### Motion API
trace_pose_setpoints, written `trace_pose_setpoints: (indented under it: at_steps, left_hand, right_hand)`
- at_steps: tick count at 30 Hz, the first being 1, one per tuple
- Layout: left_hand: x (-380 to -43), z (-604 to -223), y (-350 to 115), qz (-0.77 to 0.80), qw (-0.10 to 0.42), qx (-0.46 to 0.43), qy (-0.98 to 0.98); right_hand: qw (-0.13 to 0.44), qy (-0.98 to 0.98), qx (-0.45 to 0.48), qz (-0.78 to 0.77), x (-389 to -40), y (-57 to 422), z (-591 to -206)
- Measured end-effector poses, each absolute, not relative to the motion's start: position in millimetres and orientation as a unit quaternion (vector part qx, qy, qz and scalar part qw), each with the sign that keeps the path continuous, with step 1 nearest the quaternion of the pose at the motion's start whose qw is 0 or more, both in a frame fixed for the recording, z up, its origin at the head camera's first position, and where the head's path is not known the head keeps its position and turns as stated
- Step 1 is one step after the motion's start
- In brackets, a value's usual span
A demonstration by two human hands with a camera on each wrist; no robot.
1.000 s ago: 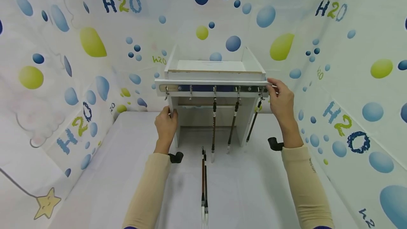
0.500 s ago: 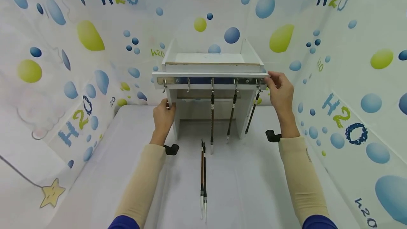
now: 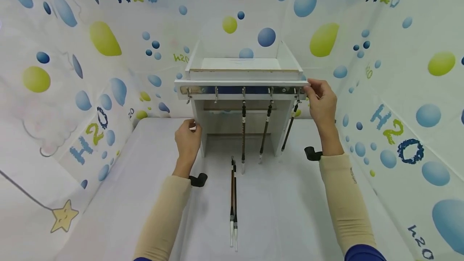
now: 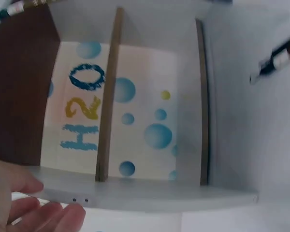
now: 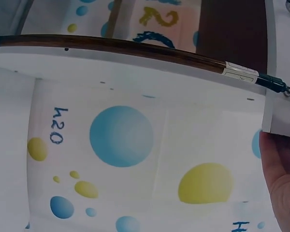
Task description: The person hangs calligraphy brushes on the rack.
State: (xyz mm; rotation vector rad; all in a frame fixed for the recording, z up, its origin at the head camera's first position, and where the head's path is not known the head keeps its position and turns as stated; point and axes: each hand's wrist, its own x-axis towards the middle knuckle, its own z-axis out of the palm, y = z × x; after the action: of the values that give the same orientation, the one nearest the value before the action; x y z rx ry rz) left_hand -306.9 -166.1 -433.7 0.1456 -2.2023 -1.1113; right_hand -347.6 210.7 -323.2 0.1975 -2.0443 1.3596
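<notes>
A white rack (image 3: 241, 83) stands at the back, with a row of metal hooks (image 3: 216, 94) under its front board. Three dark-handled brushes (image 3: 243, 132) hang from its middle and right hooks; the two left hooks are bare. My right hand (image 3: 322, 102) grips the right end of the front board between thumb and fingers. By the front edge of the left side panel (image 4: 150, 193), my left hand (image 3: 187, 142) lies with thumb and fingers apart and loosely bent; whether it touches is unclear. Two more brushes (image 3: 232, 200) lie side by side on the white table.
An open-topped white tray section (image 3: 243, 75) forms the rack's upper part. Patterned white walls (image 3: 152, 23) with blue and green drops surround the table on the back and sides. The white table surface (image 3: 282, 212) extends in front of the rack.
My left hand has loosened and slid down a little along the left side panel. The right hand stays on the board's end. The camera view has tilted slightly; the brushes remain in place.
</notes>
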Motion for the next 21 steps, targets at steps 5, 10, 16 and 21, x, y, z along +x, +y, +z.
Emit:
trace_pose_setpoints:
  at_steps: [5,10,16,21]
  left_hand:
    - [-283.3,-447.1,-151.2,-0.446,0.295,0.085,-0.841]
    - [-260.9,-468.2,-136.6,-0.435,0.170,0.072,-0.881]
    - [-246.6,-498.7,-112.5,-0.408,0.085,0.038,-0.908]
    - [-240.4,-522.1,-94.8,-0.396,0.051,0.019,-0.917]
  right_hand:
    - [0.335,-0.779,0.081,0.524,-347.4,210.4,-323.2]
    - [0.336,-0.777,0.089,0.525,-347.7,209.1,-324.8]
    - [0.341,-0.772,0.092,0.528,-348.8,210.4,-326.2]
    - [0.344,-0.769,0.094,0.531,-349.5,211.6,-327.3]
